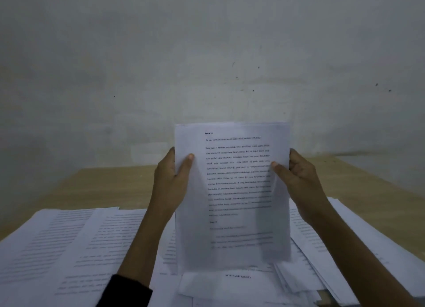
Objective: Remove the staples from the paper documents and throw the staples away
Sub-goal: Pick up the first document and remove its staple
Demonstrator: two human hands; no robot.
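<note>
While both hands hold it upright over the table [103, 182], a printed document [232, 191] faces the camera.
Left hand [171, 175] grips the document's left edge, thumb flat on the front, other fingers curled behind the sheet; its forearm rises from near left, with a dark sleeve [124, 290] at the near edge. Right hand [296, 175] grips the right edge the same way, thumb pressed over the text, fingers hidden behind, bare forearm coming from near right. The document's bottom edge sits at the heap of loose printed sheets [69, 249], which overlap across the near table, left to right. Bare wood runs on to the far pale wall [207, 53]. Staple: too blurred to tell.
</note>
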